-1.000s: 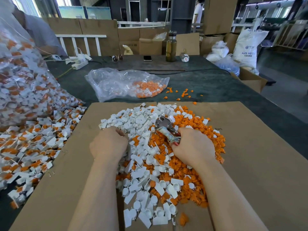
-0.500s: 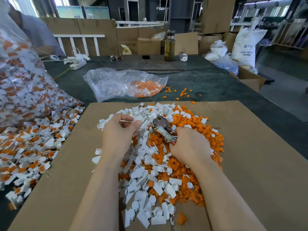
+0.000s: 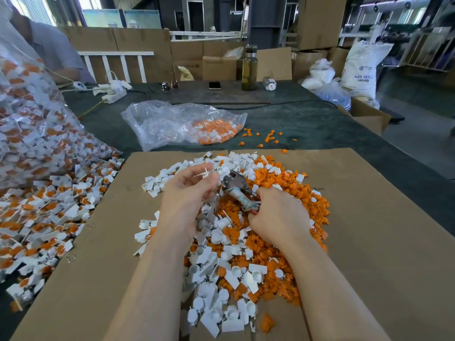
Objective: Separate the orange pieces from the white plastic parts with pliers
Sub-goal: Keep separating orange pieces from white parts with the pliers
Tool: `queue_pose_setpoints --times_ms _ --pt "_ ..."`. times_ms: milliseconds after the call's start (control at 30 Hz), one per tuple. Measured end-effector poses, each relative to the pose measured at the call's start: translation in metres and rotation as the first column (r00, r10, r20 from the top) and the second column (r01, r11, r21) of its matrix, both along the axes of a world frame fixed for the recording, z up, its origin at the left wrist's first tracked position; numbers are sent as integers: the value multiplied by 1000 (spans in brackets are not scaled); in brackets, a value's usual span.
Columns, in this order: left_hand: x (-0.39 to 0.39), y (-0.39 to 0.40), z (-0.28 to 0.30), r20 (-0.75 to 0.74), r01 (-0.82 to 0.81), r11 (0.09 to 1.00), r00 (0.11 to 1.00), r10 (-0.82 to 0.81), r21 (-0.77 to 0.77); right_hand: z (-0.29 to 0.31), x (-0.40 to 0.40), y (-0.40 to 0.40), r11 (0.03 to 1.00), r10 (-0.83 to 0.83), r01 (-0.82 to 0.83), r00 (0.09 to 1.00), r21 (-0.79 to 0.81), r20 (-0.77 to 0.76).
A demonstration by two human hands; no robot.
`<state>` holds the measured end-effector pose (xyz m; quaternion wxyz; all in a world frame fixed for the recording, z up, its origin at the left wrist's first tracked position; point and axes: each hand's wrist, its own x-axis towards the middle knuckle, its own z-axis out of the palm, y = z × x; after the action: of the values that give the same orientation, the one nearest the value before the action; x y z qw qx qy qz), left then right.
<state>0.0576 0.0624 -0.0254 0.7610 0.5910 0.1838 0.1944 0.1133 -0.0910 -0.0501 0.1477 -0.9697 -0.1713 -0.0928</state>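
Over the cardboard sheet (image 3: 369, 217) my left hand (image 3: 189, 190) pinches a small white plastic part (image 3: 205, 173) at its fingertips, raised just beside the nose of the pliers (image 3: 237, 187). My right hand (image 3: 278, 217) grips the pliers' handles. Under both hands lies the mixed heap, white parts (image 3: 221, 279) mostly left, orange pieces (image 3: 295, 193) mostly right

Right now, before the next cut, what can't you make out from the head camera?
- Whether the white part pinched in the left hand carries an orange piece: too small, fingers cover it.
- Pliers handles: hidden inside the right hand; how the jaws stand is unclear.
- Big bag of unsorted parts: cut off by the left edge.
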Motion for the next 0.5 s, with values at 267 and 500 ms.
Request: queue_pose_setpoints --times_ms 267,500 --pt "5 -14 0 16 75 995 997 -74 -60 8 6 -4 910 53 -40 998 413 -21" --pt "3 -27 3 20 148 988 989 -147 -36 17 -1 -3 624 177 -90 984 776 -28"
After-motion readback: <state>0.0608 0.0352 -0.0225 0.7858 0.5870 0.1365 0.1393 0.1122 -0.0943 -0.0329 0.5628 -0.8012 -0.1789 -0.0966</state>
